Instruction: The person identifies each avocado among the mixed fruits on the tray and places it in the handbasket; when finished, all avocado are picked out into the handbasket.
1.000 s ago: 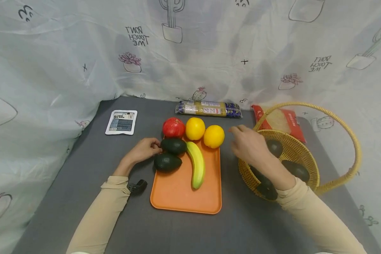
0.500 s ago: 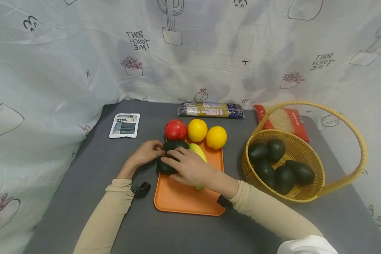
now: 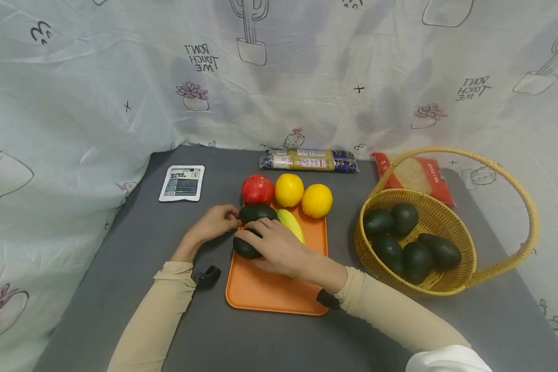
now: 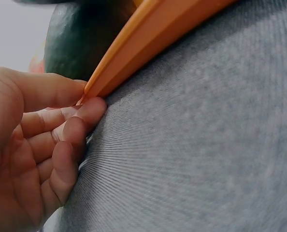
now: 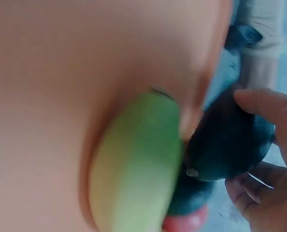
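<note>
I have the grey desk (image 3: 214,341) under both hands; well to the right of the right hand stands a wicker basket (image 3: 362,256) of dark avocados (image 3: 417,262). Between the hands lies the orange tray (image 3: 269,297), and the left hand (image 3: 215,223) pinches its rim. That rim looks stiff to me, slick too, so thumb against finger should serve. Partly hidden beneath the right hand (image 3: 279,248) is the banana (image 3: 292,225), soft enough, I'd guess, to bruise. The right hand curls thumb and fingers around one avocado (image 3: 246,249) at the tray's edge, near the left hand. I judge it firm, fairly weighty, inclined to roll; I favour its wide middle, held without squeezing. Another avocado (image 3: 258,213) lies just beyond the right fingers.
</note>
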{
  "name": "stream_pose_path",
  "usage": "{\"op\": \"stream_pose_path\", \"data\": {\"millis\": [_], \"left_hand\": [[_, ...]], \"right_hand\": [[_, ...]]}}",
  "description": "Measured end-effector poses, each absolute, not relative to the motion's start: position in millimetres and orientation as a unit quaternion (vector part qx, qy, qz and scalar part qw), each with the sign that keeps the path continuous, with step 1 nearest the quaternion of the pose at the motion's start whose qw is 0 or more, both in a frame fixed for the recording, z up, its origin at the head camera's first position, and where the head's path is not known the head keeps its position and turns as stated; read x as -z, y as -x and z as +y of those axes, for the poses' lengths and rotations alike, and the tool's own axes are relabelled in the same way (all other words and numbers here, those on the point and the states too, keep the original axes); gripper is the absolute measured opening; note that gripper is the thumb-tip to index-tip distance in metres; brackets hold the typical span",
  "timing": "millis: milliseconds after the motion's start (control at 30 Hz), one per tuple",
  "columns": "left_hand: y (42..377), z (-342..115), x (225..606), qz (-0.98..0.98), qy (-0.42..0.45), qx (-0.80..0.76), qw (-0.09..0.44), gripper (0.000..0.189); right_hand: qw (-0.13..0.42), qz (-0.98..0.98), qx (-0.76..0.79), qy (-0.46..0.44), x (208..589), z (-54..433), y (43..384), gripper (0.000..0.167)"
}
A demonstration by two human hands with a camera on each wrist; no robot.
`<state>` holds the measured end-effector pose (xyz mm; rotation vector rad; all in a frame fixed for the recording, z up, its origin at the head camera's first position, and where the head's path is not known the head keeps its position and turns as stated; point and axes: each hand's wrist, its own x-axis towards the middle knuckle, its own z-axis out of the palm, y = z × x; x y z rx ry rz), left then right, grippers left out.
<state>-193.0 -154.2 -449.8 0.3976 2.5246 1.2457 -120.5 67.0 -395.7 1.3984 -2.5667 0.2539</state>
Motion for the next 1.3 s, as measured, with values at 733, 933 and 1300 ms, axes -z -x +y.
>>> {"op": "stream_pose_path", "data": {"millis": [733, 933, 1300], "left_hand": [[195, -155, 451, 0.881, -0.137, -0.431, 0.136, 0.020], [193, -153, 450, 0.881, -0.145, -0.429, 0.140, 0.023], [195, -154, 449, 0.880, -0.139, -0.429, 0.148, 0.023]], "right_hand": [[0.047, -0.997, -0.034, -0.041, 309, 300, 150, 0.067], [-0.029, -0.999, -0.021, 0.028, 317, 328, 158, 0.057], [-0.146, -0.986, -0.028, 0.069, 329, 342, 168, 0.045]]}}
